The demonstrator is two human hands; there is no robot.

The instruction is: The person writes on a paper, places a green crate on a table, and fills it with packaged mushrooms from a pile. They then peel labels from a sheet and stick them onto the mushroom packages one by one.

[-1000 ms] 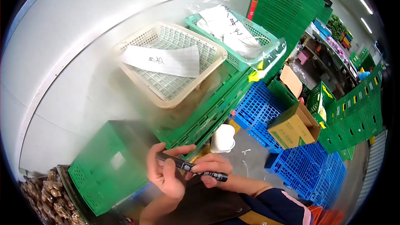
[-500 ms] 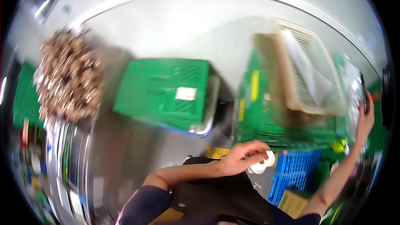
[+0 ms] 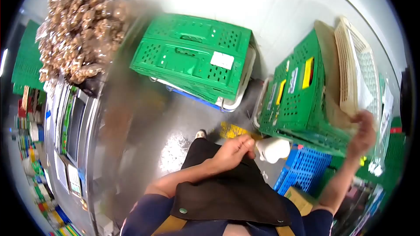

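Note:
My left hand point(image 3: 235, 152) is held in front of the dark apron point(image 3: 227, 192), its fingers curled together with the thumb against them. Whether anything small is inside, I cannot make out. Just right of it is a white roll-like object point(image 3: 274, 150), apparently below the hand and apart from it. My right hand point(image 3: 363, 134) is raised at the right, smeared by motion, in front of the lower end of a cream plastic basket point(image 3: 345, 70). Its fingers are too blurred to read. The basket leans on brown cardboard point(image 3: 328, 52) over green crates point(image 3: 293, 91).
More green crates point(image 3: 188, 57) stand on a wheeled base at the wall. Bagged brown goods point(image 3: 83, 30) are heaped at upper left beside a metal counter point(image 3: 98, 148). A blue crate point(image 3: 306, 170) and a cardboard box point(image 3: 300, 200) are at lower right.
My right hand has come away from a dark object at the far right and moved inward and down. My left hand's fingers have closed up. The view has tilted down.

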